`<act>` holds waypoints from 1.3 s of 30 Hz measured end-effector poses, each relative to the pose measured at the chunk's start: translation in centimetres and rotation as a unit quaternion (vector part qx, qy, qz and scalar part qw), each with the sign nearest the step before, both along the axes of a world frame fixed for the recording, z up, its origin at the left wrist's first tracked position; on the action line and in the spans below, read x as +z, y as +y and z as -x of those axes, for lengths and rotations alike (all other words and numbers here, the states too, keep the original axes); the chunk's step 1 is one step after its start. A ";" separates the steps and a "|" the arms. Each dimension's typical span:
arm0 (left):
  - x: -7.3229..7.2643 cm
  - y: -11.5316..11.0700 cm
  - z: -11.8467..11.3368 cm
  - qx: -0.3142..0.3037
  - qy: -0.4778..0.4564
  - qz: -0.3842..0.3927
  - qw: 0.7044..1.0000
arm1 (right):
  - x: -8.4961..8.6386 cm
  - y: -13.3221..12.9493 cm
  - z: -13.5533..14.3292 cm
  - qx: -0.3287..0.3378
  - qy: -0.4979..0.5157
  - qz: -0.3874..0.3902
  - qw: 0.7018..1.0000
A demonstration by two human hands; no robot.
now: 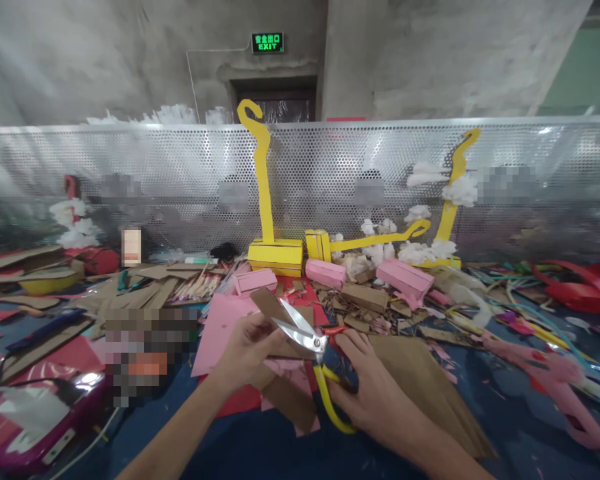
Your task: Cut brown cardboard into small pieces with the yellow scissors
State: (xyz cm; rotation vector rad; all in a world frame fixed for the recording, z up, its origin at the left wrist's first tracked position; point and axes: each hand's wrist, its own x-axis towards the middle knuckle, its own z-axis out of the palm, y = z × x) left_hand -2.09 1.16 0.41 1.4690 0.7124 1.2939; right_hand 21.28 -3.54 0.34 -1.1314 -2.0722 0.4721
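My left hand [246,352] pinches a narrow strip of brown cardboard [266,305] above the middle of the table. In my right hand [367,381] are scissors [303,338] with one red and one yellow handle. Their blades are spread and point left, close to my left fingers and the strip. Whether the blades touch the cardboard I cannot tell. Below my hands lie another brown cardboard strip [291,400] and pink paper [215,333]. A larger cardboard sheet [420,373] rests beside my right hand.
Yellow cardboard hook shapes [264,187] stand behind, before a perforated metal panel [180,160]. Pink boxes [405,280] and brown scraps [345,317] spread across the middle. A pink glue gun [555,373] lies right, a purple glossy object [65,427] left.
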 end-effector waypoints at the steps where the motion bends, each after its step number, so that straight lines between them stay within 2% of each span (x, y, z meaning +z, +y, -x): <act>1: 0.0 0.0 0.0 0.005 0.005 0.001 1.000 | 0.0 0.0 0.0 0.006 0.001 0.003 1.000; 8: 0.0 -0.1 0.1 0.012 0.020 -0.011 1.000 | -0.4 0.3 -0.1 0.013 0.011 0.024 1.000; 17: 0.5 -0.4 -0.1 -0.035 0.001 0.009 0.999 | -0.1 0.5 -0.1 0.016 0.030 0.029 0.999; 24: 0.4 -0.4 -0.5 -0.053 -0.036 0.040 0.997 | -1.1 1.2 -0.3 -0.019 0.035 0.015 0.999; 28: 1.0 -0.8 -0.8 -0.012 -0.072 0.062 0.995 | -1.3 1.6 -0.7 -0.061 0.045 0.004 0.997; 33: 1.9 -0.9 -0.8 0.015 -0.137 0.141 0.980 | -0.6 1.7 -1.4 -0.104 0.014 0.010 0.994; 36: 2.0 -0.8 -0.5 -0.007 -0.166 0.158 0.973 | -0.5 1.9 -1.7 -0.108 0.011 0.004 0.994; 39: 1.8 -0.6 -0.2 -0.015 -0.164 0.136 0.977 | -0.8 2.1 -1.8 -0.100 0.014 0.011 0.995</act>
